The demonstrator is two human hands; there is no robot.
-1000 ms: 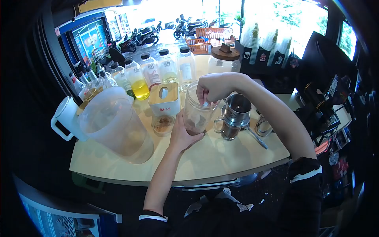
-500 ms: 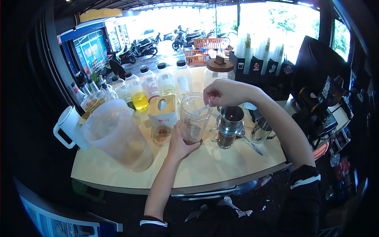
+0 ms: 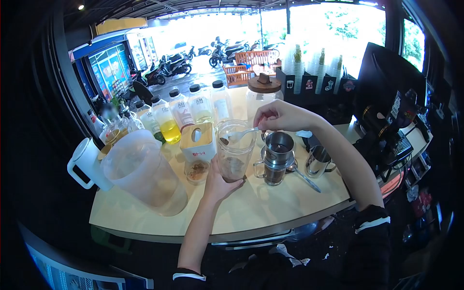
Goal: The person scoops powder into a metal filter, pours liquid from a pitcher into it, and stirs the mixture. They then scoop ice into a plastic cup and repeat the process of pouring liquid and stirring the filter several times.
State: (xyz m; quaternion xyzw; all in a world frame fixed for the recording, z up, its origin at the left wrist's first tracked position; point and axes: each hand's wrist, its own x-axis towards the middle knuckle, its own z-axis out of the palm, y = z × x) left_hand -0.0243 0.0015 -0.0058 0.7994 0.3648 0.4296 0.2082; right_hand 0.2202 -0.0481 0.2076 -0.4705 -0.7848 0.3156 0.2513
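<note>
My left hand is wrapped round the lower part of a clear jar, which stands open on the counter with some brown stuff low inside. Pinched in my right hand is a pale spoon, its bowl over the jar's mouth with a dark brown clump on it. Just left of the jar sits a small clear cup with brown powder. A metal drip filter rests on a glass mug of brown contents to the right.
A large frosted pitcher and a white jug stand left. Behind are a tissue box, several bottles and a wooden-lidded jar. A metal spoon and steel cup lie right, before the counter edge.
The spoon has come up and tilted, and its bowl with the brown clump now shows at the jar's mouth. My left hand keeps its hold; the view has shifted slightly.
</note>
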